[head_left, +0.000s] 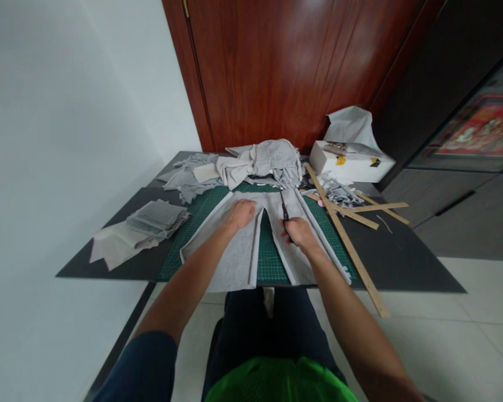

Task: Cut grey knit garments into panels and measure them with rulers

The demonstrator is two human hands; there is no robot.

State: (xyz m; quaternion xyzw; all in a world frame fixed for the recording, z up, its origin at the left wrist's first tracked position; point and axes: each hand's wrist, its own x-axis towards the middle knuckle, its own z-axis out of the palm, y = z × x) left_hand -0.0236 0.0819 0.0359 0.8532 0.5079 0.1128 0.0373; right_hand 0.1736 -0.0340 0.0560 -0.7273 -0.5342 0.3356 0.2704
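Observation:
A pair of light grey cloth trousers point(238, 254) lies spread flat, its two legs parted and pointing toward me. My left hand point(240, 214) rests on the left leg beside the crotch, fingers stretched over the cloth. In my right hand point(299, 231) is a pair of dark scissors point(284, 207), held above the right leg with the blades pointing away from me toward the top edge. Whether the blades are apart is too small to tell. Under the trousers is a green cutting mat point(267, 251), visible between the legs.
Crumpled grey fabric point(272, 159) is heaped along the back of the dark table point(402, 262). Folded cloth pieces point(151, 223) lie left. Several wooden rulers point(347, 240) cross at the right, one overhanging the front edge, near fabric scraps point(339, 190) and a white box point(347, 162).

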